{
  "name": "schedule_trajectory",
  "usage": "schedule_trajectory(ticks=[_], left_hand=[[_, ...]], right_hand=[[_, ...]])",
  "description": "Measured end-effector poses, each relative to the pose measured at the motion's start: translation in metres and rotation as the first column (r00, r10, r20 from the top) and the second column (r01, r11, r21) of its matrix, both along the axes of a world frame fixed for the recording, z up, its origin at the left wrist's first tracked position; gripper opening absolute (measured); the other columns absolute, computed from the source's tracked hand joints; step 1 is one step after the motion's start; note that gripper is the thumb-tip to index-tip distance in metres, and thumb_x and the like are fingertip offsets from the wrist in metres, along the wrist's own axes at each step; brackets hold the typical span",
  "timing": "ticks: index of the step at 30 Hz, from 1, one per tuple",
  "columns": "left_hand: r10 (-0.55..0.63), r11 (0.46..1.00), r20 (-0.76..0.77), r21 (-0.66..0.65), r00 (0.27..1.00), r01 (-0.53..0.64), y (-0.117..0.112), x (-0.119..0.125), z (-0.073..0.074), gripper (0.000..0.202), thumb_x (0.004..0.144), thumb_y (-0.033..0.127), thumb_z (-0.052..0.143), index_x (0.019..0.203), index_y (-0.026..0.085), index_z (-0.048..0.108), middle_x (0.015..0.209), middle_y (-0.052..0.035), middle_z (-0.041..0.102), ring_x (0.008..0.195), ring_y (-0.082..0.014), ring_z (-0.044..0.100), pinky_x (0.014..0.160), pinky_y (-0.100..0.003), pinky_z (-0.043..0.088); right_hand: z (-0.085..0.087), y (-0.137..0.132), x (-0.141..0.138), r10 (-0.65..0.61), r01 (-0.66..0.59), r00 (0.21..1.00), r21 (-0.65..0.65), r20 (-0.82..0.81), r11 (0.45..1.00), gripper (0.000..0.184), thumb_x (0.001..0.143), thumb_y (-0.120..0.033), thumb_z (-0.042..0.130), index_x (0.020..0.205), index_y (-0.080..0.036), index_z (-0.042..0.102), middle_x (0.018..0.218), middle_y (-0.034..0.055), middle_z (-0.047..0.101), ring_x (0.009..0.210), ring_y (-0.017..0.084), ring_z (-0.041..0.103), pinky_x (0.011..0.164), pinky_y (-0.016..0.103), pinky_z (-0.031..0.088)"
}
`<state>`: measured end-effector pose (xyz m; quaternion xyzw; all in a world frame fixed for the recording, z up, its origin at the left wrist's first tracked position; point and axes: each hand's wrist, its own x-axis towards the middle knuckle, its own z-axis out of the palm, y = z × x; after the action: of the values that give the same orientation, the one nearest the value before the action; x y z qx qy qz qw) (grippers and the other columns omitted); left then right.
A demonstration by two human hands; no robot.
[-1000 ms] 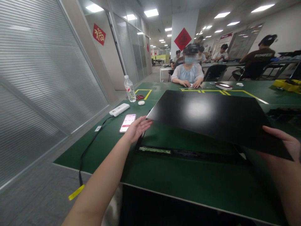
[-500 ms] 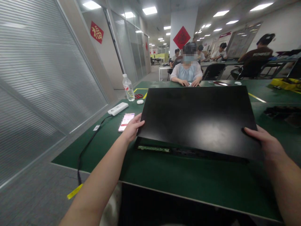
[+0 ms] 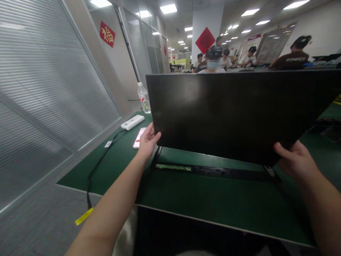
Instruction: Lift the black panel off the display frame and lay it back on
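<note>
A large black display panel (image 3: 229, 113) is held up above the table, tilted with its broad dark face toward me. My left hand (image 3: 148, 142) is closed on its lower left corner, thumb on the front. Near the lower right, my right hand (image 3: 299, 160) grips the same panel, its thumb also on the front. Beneath the panel a thin black frame (image 3: 229, 173) lies on the green table (image 3: 213, 201). A green circuit board strip (image 3: 173, 167) sits along the frame's near left part. The frame's far side is hidden behind the panel.
Left of the panel are a phone (image 3: 137, 138), a white power bank (image 3: 132, 122) with a black cable (image 3: 99, 163), and a water bottle (image 3: 144, 99). Across the table sits a person (image 3: 213, 58), mostly covered by the panel. Several other people are farther back.
The panel has been tipped more upright, its far edge rising and its near edge lifting off the frame. More of the frame and table now shows below it. Both hands keep their hold.
</note>
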<state>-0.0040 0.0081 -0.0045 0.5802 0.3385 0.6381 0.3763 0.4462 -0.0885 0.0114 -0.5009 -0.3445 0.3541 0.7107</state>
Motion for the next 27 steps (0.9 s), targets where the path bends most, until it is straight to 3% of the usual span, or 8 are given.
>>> schedule_trajectory(ticks=[5, 11, 19, 27], left_hand=[[0.067, 0.997, -0.021, 0.042, 0.998, -0.066, 0.001, -0.001, 0.0, 0.077, 0.076, 0.048, 0.082, 0.143, 0.022, 0.055, 0.144, -0.0122, 0.063, 0.142, -0.0302, 0.051, 0.121, -0.045, 0.038], [-0.061, 0.997, -0.013, -0.052, 0.998, 0.06, 0.0, 0.0, -0.002, 0.058, 0.076, 0.039, 0.082, 0.126, 0.024, 0.057, 0.127, -0.0096, 0.073, 0.128, -0.0288, 0.064, 0.114, -0.048, 0.045], [-0.208, 0.946, 0.104, -0.23, 0.972, 0.227, -0.002, 0.006, -0.006, 0.052, 0.071, 0.031, 0.083, 0.113, 0.023, 0.055, 0.115, -0.0056, 0.075, 0.112, -0.0278, 0.07, 0.104, -0.047, 0.05], [-0.192, 0.914, 0.058, -0.354, 0.98, 0.2, -0.001, 0.009, -0.015, 0.059, 0.065, 0.028, 0.088, 0.11, 0.02, 0.052, 0.106, -0.0048, 0.074, 0.109, -0.0289, 0.07, 0.102, -0.05, 0.05]], right_hand=[[-0.003, 0.001, 0.0, -0.036, 0.035, 0.999, 0.007, 0.022, 0.999, 0.04, 0.051, -0.015, 0.083, 0.088, -0.024, 0.069, 0.11, 0.0042, 0.077, 0.111, 0.024, 0.07, 0.1, 0.039, 0.055], [-0.007, 0.007, 0.0, 0.02, -0.019, 1.0, -0.013, 0.018, 1.0, 0.042, 0.053, -0.019, 0.085, 0.091, -0.025, 0.069, 0.115, 0.005, 0.076, 0.113, 0.027, 0.07, 0.098, 0.041, 0.057], [-0.012, 0.014, 0.003, 0.085, -0.087, 0.996, -0.256, -0.019, 0.963, 0.04, 0.062, -0.022, 0.079, 0.1, -0.032, 0.071, 0.108, 0.0024, 0.079, 0.103, 0.028, 0.074, 0.086, 0.042, 0.064], [-0.015, 0.019, 0.003, 0.108, -0.109, 0.994, -0.384, -0.026, 0.917, 0.038, 0.065, -0.017, 0.076, 0.1, -0.031, 0.071, 0.101, 0.003, 0.08, 0.085, 0.026, 0.077, 0.071, 0.036, 0.066]])
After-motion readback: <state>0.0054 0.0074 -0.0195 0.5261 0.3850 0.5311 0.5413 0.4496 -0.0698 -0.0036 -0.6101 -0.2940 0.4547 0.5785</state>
